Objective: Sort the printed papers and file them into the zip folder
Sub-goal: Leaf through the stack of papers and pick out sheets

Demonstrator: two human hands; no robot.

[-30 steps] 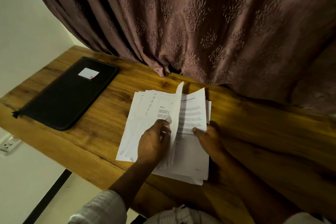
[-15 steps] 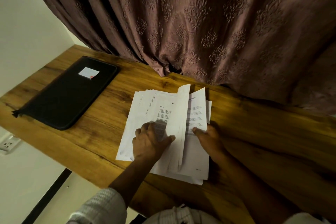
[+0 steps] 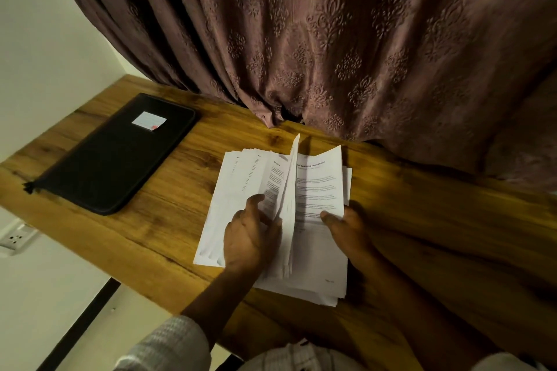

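Wooden counter (image 3: 168, 220) carries a stack of printed papers (image 3: 319, 265) near its middle, just in front of a brown patterned curtain (image 3: 331, 39). The left hand (image 3: 250, 238) has its fingers curled among the sheets, with its thumb against a bundle that stands nearly on edge. The bundle splits the stack into a fanned spread on the left and a flat page of text on the right. The right hand (image 3: 346, 229) grips the right edge of the stack, thumb laid on the top page and the other fingers hidden beneath. A black zip folder (image 3: 114, 156) lies flat and closed at the left end of the counter, well apart from the papers, with a small white label (image 3: 149, 121) on its cover. A wall socket (image 3: 15, 239) shows below the counter's left edge
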